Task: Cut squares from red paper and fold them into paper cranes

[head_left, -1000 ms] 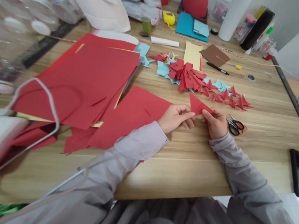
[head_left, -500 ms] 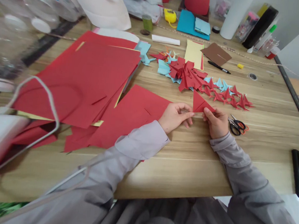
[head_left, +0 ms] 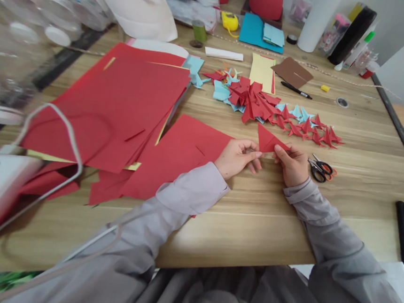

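**Red paper triangle, pinched from both sides**

Matte red paper triangle (head_left: pixel 268 141), crisp folded edges, sharp point tilted up and away. It sits just above the grainy wooden table (head_left: pixel 245 221), near the front edge, scissors (head_left: pixel 320 170) just to its right. Left hand (head_left: pixel 238 157) pinches its left corner, fingers curled, wrist low on the wood. Right hand (head_left: pixel 293 165) grips the right corner, thumb on top. Both closed on it.
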`<state>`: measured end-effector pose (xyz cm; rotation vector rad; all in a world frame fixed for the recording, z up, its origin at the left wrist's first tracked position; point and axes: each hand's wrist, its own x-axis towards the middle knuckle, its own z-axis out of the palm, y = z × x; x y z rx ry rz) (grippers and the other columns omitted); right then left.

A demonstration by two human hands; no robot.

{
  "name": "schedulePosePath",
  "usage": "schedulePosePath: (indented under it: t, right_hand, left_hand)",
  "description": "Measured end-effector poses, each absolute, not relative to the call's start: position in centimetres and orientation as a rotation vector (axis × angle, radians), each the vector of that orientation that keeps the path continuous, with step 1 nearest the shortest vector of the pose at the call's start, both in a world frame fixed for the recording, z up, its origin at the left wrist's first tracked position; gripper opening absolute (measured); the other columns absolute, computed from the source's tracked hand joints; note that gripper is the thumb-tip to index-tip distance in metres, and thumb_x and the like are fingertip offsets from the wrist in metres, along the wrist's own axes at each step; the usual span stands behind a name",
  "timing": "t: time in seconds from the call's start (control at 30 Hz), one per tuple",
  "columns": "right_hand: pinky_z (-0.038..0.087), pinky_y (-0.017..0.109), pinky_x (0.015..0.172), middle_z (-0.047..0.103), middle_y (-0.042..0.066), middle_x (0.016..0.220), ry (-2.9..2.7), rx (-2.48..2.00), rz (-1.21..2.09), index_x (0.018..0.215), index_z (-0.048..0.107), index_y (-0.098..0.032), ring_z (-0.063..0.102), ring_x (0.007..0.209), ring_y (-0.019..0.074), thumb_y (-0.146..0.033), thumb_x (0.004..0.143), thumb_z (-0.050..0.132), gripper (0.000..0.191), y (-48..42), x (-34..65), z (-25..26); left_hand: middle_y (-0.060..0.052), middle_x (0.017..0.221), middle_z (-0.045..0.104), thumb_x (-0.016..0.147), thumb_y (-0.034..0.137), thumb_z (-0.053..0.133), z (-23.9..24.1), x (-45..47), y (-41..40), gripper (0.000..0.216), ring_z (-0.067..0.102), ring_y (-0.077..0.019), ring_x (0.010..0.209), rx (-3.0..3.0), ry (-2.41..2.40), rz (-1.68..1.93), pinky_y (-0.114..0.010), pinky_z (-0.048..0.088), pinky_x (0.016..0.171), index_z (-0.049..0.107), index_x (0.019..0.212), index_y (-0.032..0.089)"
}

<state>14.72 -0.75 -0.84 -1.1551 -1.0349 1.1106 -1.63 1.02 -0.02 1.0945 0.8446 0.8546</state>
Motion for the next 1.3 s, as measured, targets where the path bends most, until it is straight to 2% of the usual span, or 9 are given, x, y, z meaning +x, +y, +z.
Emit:
schedulePosePath:
  t: [0.2,0.37,0.5,0.63,0.77,0.9,1.1,1.2,1.3]
  right_hand:
    - [0.039,0.022,0.047,0.063,-0.004,0.055,-0.972,-1.103,1.157,0.064,0.064,-0.019,0.049,0.046,0.0073,-0.037,0.064,0.08,0.025,-0.7,14.8,-0.8]
    - [0.039,0.021,0.046,0.063,-0.004,0.055,-0.95,-1.105,1.159,0.065,0.063,-0.018,0.05,0.046,0.007,-0.039,0.063,0.08,0.027,-0.7,14.8,-0.8]
    - [0.039,0.021,0.045,0.063,-0.004,0.055,-0.881,-1.129,1.145,0.064,0.062,-0.018,0.049,0.045,0.0069,-0.043,0.057,0.082,0.033,-0.6,14.7,-0.4]
    - [0.038,0.02,0.042,0.062,-0.005,0.053,-0.802,-1.111,1.175,0.062,0.062,-0.018,0.05,0.043,0.0064,-0.043,0.052,0.085,0.035,-0.5,14.6,0.0]
    - [0.039,0.021,0.043,0.063,-0.004,0.055,-0.819,-1.097,1.143,0.062,0.062,-0.018,0.05,0.044,0.0064,-0.041,0.054,0.084,0.032,-0.5,14.6,-0.2]
    - [0.047,0.024,0.052,0.068,-0.002,0.06,-0.907,-1.131,1.052,0.065,0.066,-0.018,0.057,0.049,0.0087,-0.037,0.058,0.082,0.026,-0.6,14.6,-0.8]
    - [0.053,0.03,0.063,0.071,0.001,0.068,-1.158,-1.188,0.912,0.07,0.07,-0.019,0.065,0.062,0.0149,-0.033,0.059,0.083,0.022,-0.9,14.3,-1.1]
    - [0.054,0.032,0.065,0.072,0.003,0.071,-1.277,-1.184,0.853,0.072,0.071,-0.019,0.066,0.066,0.0163,-0.033,0.062,0.081,0.02,-1.1,14.2,-1.2]
    - [0.055,0.033,0.065,0.073,0.003,0.073,-1.333,-1.179,0.837,0.074,0.07,-0.02,0.066,0.067,0.017,-0.036,0.063,0.081,0.023,-1.3,14.2,-1.2]
  left_hand:
    - [-0.004,0.068,0.067,0.073,0.018,0.069,-0.1,-1.6,1.0,0.015,0.065,-0.014,0.049,1.052,0.811,0.857,-0.021,0.051,0.041,0.056,0.075,0.011]
    - [-0.007,0.076,0.07,0.076,0.022,0.068,-0.5,-1.5,1.3,0.016,0.065,-0.0134,0.049,1.013,0.828,0.881,-0.022,0.051,0.04,0.057,0.079,0.01]
    - [-0.008,0.081,0.071,0.078,0.024,0.066,-0.6,-1.4,1.4,0.016,0.063,-0.0104,0.048,1.013,0.878,0.927,-0.02,0.05,0.041,0.059,0.084,0.01]
    - [-0.01,0.088,0.071,0.078,0.023,0.065,-0.5,-1.4,1.3,0.014,0.062,-0.0104,0.048,1.045,0.864,0.947,-0.023,0.051,0.041,0.062,0.082,0.01]
    - [-0.008,0.082,0.07,0.074,0.026,0.07,-0.6,-1.5,1.2,0.018,0.061,-0.011,0.048,1.033,0.857,0.965,-0.024,0.051,0.041,0.063,0.081,0.01]
    - [-0.007,0.076,0.07,0.068,0.032,0.075,-0.7,-1.5,1.2,0.027,0.063,-0.013,0.05,1.032,0.83,0.976,-0.024,0.051,0.042,0.064,0.081,0.011]
    - [-0.007,0.076,0.07,0.062,0.035,0.08,-0.6,-1.3,1.1,0.036,0.07,-0.0194,0.071,0.995,0.785,1.039,-0.028,0.057,0.055,0.065,0.082,0.011]
    - [-0.006,0.079,0.07,0.062,0.037,0.08,-0.4,-1.3,1.0,0.04,0.07,-0.019,0.075,0.963,0.753,1.044,-0.027,0.057,0.058,0.066,0.09,0.011]
    - [-0.006,0.078,0.07,0.063,0.038,0.079,-0.3,-1.4,1.0,0.038,0.069,-0.0174,0.074,0.948,0.742,1.043,-0.027,0.057,0.06,0.067,0.087,0.011]
